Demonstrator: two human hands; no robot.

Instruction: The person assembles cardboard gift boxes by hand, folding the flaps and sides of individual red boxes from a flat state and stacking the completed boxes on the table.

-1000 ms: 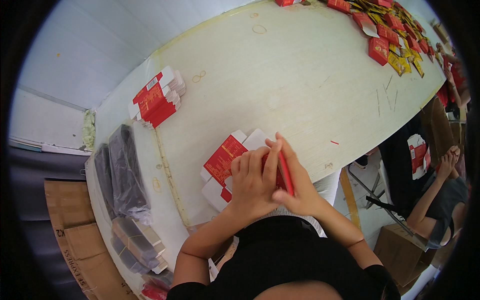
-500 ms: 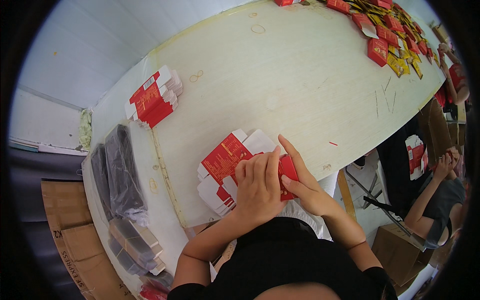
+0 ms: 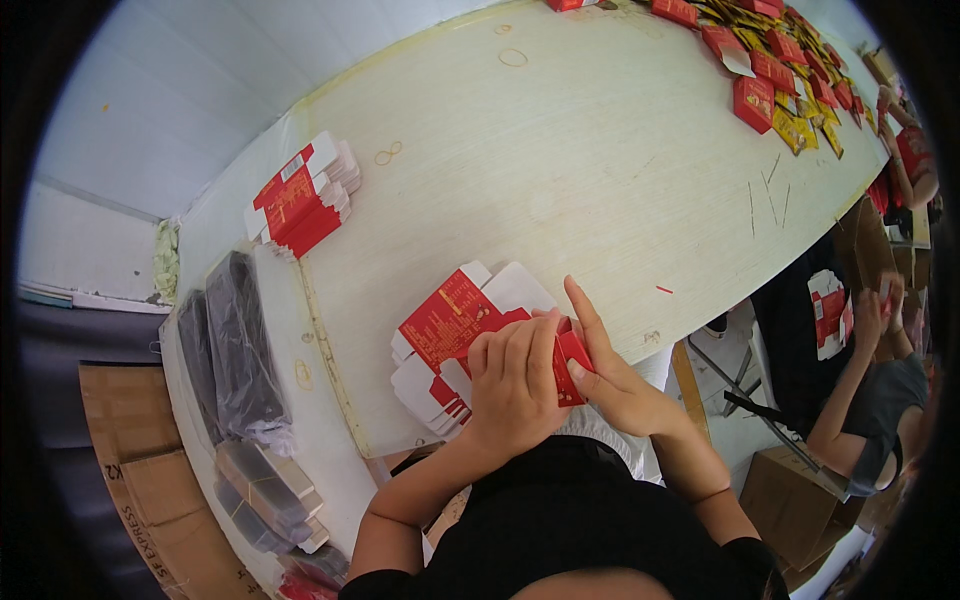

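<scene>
Between my hands, near the table's front edge, is a red carton (image 3: 572,362), partly covered by my fingers. My left hand (image 3: 517,377) lies over its left side with fingers bent and close together. My right hand (image 3: 615,385) grips its right end, thumb on the red face and index finger stretched up past it. Just left of and behind the carton, a stack of flat red and white cartons (image 3: 440,325) lies on the table, partly under my left hand. Another stack of flat cartons (image 3: 300,205) sits farther back at the left.
Filled red boxes (image 3: 753,103) and yellow sachets (image 3: 795,133) are heaped at the far right. Dark plastic-wrapped bundles (image 3: 250,345) and clear-wrapped pieces (image 3: 265,490) line the left side. Brown cardboard (image 3: 150,470) stands beyond them. At the right, a co-worker's hands (image 3: 880,310) hold something red.
My left fingers have bent over the carton's upper edge, and my right hand has shifted slightly down with the carton tilting. The co-worker's hands at the right have risen.
</scene>
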